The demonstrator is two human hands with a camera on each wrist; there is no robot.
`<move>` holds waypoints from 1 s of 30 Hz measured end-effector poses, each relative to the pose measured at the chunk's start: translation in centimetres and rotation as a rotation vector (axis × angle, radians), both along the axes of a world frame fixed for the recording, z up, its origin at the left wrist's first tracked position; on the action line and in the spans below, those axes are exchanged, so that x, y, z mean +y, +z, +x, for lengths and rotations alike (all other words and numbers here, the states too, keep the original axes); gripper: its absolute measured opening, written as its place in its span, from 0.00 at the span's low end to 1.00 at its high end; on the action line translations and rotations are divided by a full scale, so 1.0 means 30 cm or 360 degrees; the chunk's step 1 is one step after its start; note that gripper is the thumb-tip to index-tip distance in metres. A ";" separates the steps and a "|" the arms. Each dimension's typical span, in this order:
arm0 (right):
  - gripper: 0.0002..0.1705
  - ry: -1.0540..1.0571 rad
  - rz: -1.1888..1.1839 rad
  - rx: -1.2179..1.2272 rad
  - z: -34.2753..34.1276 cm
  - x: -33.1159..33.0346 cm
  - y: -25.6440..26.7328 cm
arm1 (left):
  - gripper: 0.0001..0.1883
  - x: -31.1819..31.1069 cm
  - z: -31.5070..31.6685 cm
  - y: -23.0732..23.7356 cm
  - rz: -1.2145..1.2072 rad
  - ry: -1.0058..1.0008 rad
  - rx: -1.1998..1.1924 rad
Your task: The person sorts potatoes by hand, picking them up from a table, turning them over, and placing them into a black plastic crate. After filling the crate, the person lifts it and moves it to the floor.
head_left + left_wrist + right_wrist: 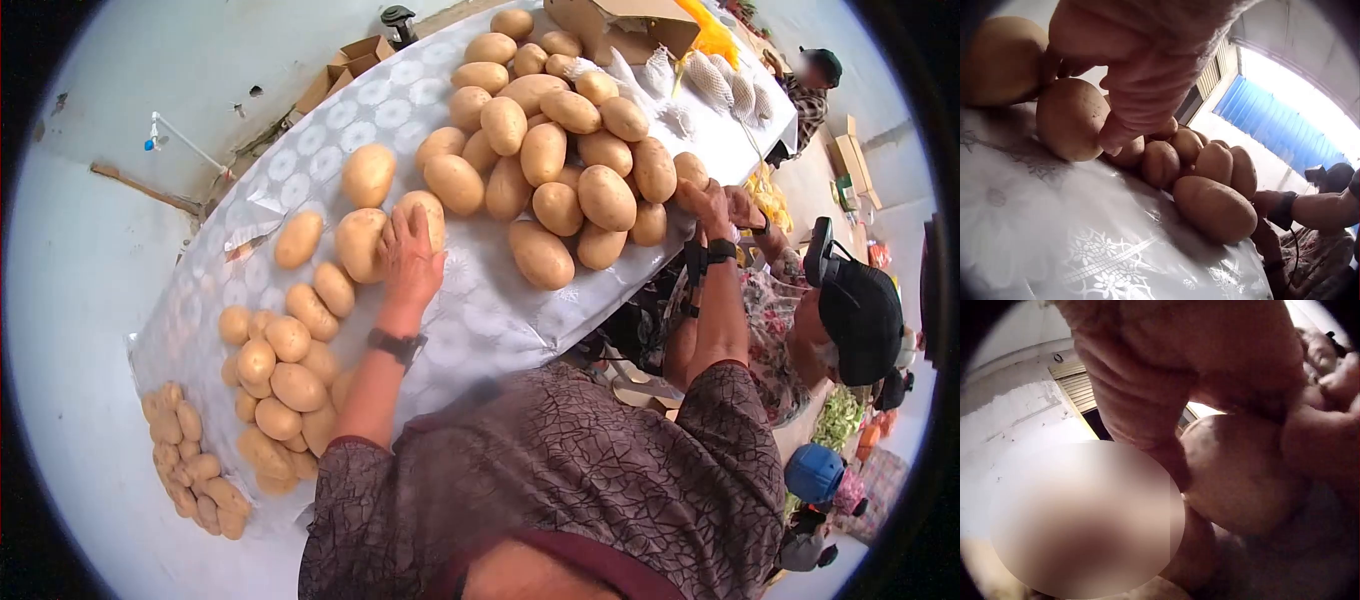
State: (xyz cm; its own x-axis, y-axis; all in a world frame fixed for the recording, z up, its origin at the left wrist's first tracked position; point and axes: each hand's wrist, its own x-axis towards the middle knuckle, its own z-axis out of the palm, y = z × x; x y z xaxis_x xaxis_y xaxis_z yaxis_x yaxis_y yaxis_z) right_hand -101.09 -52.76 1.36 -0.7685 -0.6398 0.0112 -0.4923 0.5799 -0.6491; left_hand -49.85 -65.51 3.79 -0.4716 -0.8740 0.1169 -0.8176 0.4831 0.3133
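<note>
My left hand (412, 265) reaches onto the table and grips a potato (430, 213) beside a larger potato (360, 245). In the left wrist view, the thumb lies along the side of the gripped potato (1071, 119) and the fingertips reach its far side. At the right edge of the big potato heap (540, 150), my right hand (710, 210) holds another potato (690, 168). The right wrist view shows this potato (1241, 472) close up between thumb and fingers. Another person's hand (745, 207) is right beside it.
A group of medium potatoes (297, 387) and a pile of smaller ones (187, 450) lie to the left on the patterned tablecloth (470, 330). At the back stand a cardboard box (640, 25) and white foam net sleeves (710, 82). A person in a black cap (850, 310) is at my right.
</note>
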 end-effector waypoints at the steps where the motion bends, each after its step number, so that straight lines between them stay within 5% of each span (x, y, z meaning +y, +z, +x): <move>1: 0.36 -0.0021 0.0077 -0.0040 0.066 0.002 0.071 | 0.47 -0.007 -0.014 0.010 -0.0020 0.0012 -0.0132; 3: 0.37 -0.0054 0.0152 -0.0077 0.090 0.001 0.089 | 0.49 -0.022 -0.035 0.013 -0.0042 0.0012 -0.0261; 6: 0.39 -0.0084 0.0424 0.0432 0.070 -0.006 0.056 | 0.50 -0.049 -0.065 0.005 -0.0203 0.0077 -0.0353; 8: 0.29 0.0156 -0.0075 0.0371 0.171 0.021 0.134 | 0.52 -0.061 -0.094 0.016 -0.0010 0.0127 -0.0595; 10: 0.26 -0.0018 -0.0017 0.0432 0.222 0.026 0.155 | 0.51 -0.066 -0.101 0.014 -0.0016 0.0126 -0.0589; 12: 0.26 -0.0158 -0.0064 0.1163 0.222 0.035 0.129 | 0.49 -0.067 -0.109 0.021 -0.0030 0.0102 -0.0574; 16: 0.26 -0.0097 -0.0327 0.1201 0.358 0.074 0.222 | 0.45 -0.029 -0.104 0.012 -0.0068 0.0076 -0.0603; 23: 0.23 -0.0061 -0.0243 0.0740 0.587 0.177 0.317 | 0.47 0.055 -0.031 -0.011 -0.0008 0.0106 -0.0390; 25: 0.23 -0.0031 -0.0245 0.0746 0.625 0.206 0.310 | 0.43 0.022 0.047 -0.063 0.0526 0.0031 0.0552; 26: 0.23 0.0003 -0.0248 0.0750 0.647 0.212 0.304 | 0.43 0.022 0.076 -0.085 0.0526 0.0051 0.0549; 27: 0.23 0.0026 -0.0251 0.0739 0.685 0.214 0.311 | 0.40 0.021 0.105 -0.096 0.1138 0.0176 0.1167; 28: 0.23 0.0136 -0.0418 0.0465 0.738 0.212 0.336 | 0.36 0.030 0.123 -0.066 0.1740 0.0304 0.1792; 30: 0.23 0.0351 -0.0722 -0.0106 0.831 0.215 0.365 | 0.31 0.081 0.140 0.013 0.2032 0.0196 0.2084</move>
State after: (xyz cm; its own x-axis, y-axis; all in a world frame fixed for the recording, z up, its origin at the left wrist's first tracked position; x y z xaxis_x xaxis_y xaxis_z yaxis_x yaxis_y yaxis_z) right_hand -76.17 -46.31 12.31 -0.6241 -0.7290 0.2812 -0.5204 0.1194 -0.8456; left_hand -45.66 -63.07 4.17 -0.5691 -0.7328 -0.3730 0.2185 -0.5721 0.7906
